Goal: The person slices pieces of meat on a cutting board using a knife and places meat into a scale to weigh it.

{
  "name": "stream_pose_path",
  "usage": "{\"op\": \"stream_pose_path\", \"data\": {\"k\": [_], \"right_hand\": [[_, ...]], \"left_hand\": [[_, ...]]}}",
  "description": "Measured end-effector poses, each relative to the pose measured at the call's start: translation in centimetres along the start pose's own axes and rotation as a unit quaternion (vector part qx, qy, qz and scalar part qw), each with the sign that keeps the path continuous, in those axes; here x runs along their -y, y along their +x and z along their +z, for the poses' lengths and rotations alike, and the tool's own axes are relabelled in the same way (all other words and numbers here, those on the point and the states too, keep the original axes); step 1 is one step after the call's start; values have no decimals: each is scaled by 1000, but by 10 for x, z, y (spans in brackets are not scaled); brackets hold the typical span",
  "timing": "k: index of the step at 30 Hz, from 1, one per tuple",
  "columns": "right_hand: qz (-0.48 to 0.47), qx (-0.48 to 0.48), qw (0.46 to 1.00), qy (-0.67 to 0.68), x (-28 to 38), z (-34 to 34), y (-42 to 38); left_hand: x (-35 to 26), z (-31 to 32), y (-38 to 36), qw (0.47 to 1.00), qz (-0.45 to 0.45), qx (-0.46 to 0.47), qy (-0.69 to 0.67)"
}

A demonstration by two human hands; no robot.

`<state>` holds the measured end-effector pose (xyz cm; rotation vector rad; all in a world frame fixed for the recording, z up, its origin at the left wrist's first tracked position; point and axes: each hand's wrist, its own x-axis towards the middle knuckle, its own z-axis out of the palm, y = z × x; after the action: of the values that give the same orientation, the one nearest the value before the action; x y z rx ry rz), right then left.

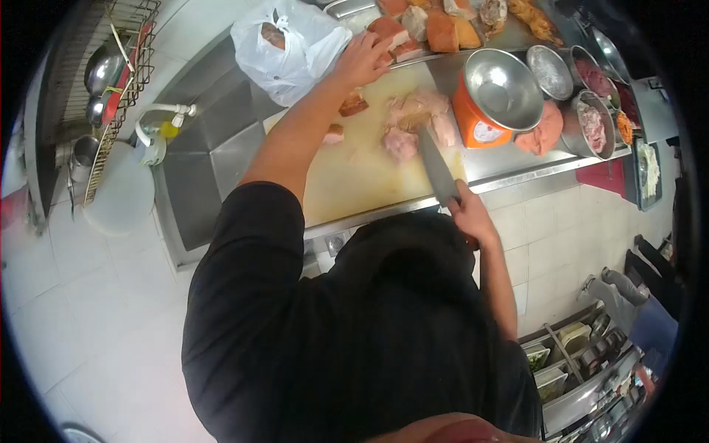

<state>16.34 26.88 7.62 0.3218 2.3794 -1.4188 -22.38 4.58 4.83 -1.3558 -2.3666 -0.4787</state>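
In the head view, my right hand grips the handle of a broad-bladed kitchen knife. Its blade points away from me, with the tip at a pile of pale raw meat on the yellowed cutting board. My left hand reaches across to the back of the counter, its fingers curled over a chunk of pork with a browned skin. Two smaller browned pieces of pork lie on the board under my left forearm.
A white plastic bag sits left of my left hand, beside the steel sink. On the right stand an orange scale with a steel bowl and several metal containers of meat. Another person's legs show far right.
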Motion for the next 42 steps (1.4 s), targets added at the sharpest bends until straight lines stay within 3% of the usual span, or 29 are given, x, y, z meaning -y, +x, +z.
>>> {"op": "stream_pose_path", "data": {"k": [2, 5, 8, 9, 14, 16, 19, 23, 24, 27, 31, 35, 39, 42], "right_hand": [[-39, 44, 997, -50, 11, -1, 14], [-76, 86, 980, -162, 35, 8, 23], [-78, 150, 958, -231, 46, 31, 42], [-69, 164, 949, -259, 50, 36, 48], [-50, 97, 951, -288, 61, 35, 68], [-54, 85, 952, -289, 71, 35, 69], [-126, 142, 954, -234, 82, 49, 62], [-73, 182, 954, -226, 96, 87, 63], [-3, 203, 959, -198, 102, 86, 66], [38, 92, 982, -161, 95, 78, 72], [-33, 47, 978, -202, 90, 66, 71], [41, 153, 978, -136, 116, 104, 76], [14, 194, 979, -65, 130, 134, 100], [5, 213, 969, -126, 171, 140, 105]], "left_hand": [[-2, -9, -9, 999, 10, -28, -20], [-29, -61, -24, 992, -48, -64, -92], [-52, -95, -117, 973, -195, -38, -117], [-60, -99, -143, 977, -191, -29, -89], [-73, -79, -241, 954, -284, 22, -98], [-81, -77, -247, 938, -329, 4, -108], [-87, -69, -256, 929, -345, -47, -126], [-85, -66, -264, 909, -381, -79, -147], [-87, -69, -262, 905, -391, -80, -146], [-83, -66, -263, 895, -413, -84, -148], [-74, -50, -271, 856, -459, -132, -198], [-66, -40, -279, 807, -502, -164, -262], [-67, -37, -290, 747, -552, -205, -308], [-56, -35, -296, 717, -567, -252, -317]]}}
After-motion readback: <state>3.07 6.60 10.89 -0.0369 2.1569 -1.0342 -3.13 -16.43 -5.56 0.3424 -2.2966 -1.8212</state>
